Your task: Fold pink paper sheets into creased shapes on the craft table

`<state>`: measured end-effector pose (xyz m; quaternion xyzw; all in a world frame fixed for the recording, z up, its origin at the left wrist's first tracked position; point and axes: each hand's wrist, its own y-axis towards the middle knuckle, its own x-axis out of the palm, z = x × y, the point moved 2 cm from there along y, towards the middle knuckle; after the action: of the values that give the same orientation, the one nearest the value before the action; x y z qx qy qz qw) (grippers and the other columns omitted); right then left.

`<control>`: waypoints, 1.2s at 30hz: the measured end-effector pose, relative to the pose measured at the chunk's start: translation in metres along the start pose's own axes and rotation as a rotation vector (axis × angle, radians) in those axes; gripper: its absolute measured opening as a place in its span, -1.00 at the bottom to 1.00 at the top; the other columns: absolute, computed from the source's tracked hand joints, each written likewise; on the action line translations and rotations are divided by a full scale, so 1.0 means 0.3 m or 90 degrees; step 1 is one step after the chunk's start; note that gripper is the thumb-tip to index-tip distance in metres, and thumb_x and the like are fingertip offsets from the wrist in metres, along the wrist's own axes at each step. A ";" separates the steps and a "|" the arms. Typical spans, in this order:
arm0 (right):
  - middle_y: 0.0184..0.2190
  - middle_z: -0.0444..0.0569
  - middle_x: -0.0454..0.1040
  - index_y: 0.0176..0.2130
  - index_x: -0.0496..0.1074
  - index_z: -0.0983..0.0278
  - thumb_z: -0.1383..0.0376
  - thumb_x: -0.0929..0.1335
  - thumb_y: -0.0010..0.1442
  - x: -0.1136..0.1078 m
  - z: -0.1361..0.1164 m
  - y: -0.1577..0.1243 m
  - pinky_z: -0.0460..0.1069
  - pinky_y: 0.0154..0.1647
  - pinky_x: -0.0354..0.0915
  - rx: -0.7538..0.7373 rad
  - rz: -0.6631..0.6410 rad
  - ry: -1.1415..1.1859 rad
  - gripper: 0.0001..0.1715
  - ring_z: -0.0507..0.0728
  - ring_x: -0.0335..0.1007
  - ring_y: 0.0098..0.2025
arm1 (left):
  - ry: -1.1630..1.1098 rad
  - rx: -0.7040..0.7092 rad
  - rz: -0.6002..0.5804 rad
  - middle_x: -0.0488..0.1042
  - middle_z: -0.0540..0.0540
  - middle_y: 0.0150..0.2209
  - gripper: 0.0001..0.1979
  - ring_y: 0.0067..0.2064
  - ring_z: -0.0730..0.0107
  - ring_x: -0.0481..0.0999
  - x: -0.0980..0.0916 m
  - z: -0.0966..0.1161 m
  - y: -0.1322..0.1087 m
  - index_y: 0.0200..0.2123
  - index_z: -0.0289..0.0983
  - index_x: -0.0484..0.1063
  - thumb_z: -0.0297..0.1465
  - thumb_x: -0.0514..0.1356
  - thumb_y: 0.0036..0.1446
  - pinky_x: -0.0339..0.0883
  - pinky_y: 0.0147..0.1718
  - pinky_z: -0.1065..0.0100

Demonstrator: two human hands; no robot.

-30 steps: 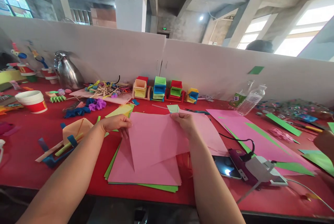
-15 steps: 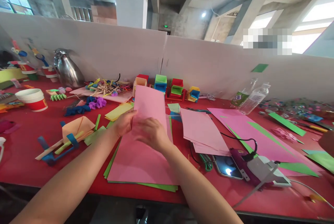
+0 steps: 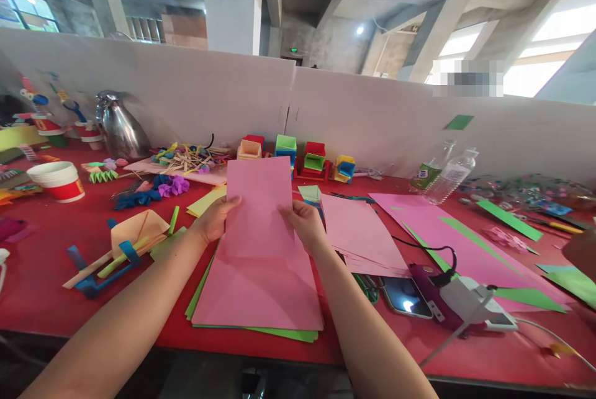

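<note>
A red table [image 3: 37,287] bears a paper stack [image 3: 256,296] and jug [image 3: 121,129].

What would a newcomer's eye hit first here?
Likely the pink sheet, held by left hand and right hand over the paper stack at centre. Next, the row of coloured boxes at the foot of the partition, then the shiny metal jug farther left.

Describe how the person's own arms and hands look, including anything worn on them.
The left forearm and right forearm are bare as far as the picture shows them, with no sleeve in sight. The left hand and right hand are ungloved. No watch or bracelet shows at either wrist; rings are hard to rule out.
</note>
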<state>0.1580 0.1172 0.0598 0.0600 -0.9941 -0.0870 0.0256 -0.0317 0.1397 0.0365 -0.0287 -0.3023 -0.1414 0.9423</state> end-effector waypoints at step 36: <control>-0.60 -0.15 0.36 -0.45 0.43 0.28 0.07 0.30 0.01 0.008 -0.044 -0.031 -0.12 -0.61 0.10 -0.065 -0.039 -0.219 -0.67 -0.02 0.19 -0.58 | -0.066 0.061 0.065 0.55 -0.10 -0.40 -0.89 -0.30 0.30 0.54 -0.044 -0.014 0.038 -0.33 -0.34 0.44 -0.45 0.16 0.06 0.39 -0.22 0.31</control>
<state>0.1575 0.1056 0.0714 0.0732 -0.9757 -0.1473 -0.1446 -0.0364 0.1533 0.0259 -0.0062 -0.3555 -0.0771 0.9315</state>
